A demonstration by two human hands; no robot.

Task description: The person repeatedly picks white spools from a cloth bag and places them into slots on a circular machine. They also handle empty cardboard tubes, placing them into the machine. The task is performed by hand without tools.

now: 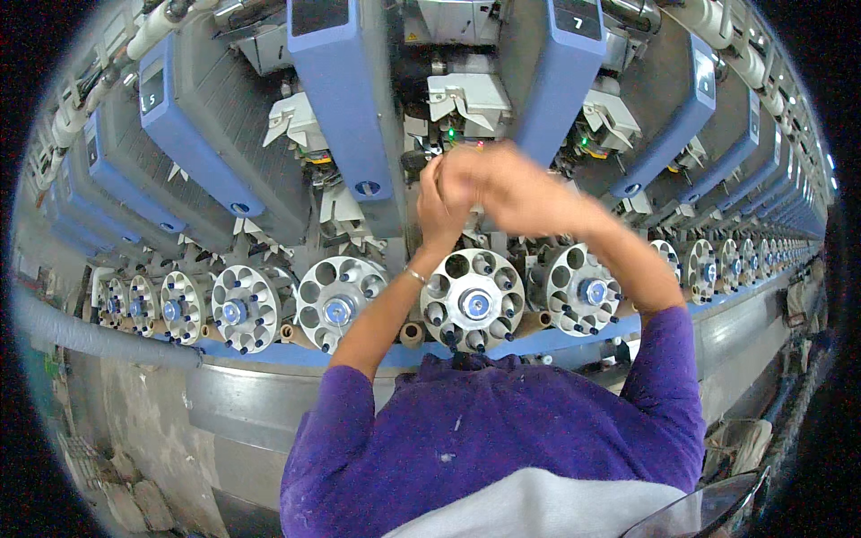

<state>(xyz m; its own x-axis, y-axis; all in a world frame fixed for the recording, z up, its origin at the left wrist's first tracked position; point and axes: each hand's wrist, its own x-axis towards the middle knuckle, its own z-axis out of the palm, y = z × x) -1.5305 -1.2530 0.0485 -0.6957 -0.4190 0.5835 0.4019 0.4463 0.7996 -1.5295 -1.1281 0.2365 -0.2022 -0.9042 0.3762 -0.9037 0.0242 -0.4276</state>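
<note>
My left hand [439, 208] is raised to the middle winding unit of a textile machine, its visible fingers curled. Whatever they hold is hidden. My right hand [507, 190] is smeared by motion and crosses in front of the left fingertips, so its own fingers cannot be made out. Just above both hands sits a light grey metal cover [468, 100], with a small green light [451, 134] below it. Under the hands stands a round bobbin magazine [477, 305] with a ring of holes, several of them filled with bobbins.
Blue-fronted housings [339, 108] flank my hands. More round magazines [338, 305] line both sides along a blue rail [278, 355]. A cardboard tube [411, 334] lies beside the middle magazine. At the left runs a thick grey hose [108, 336].
</note>
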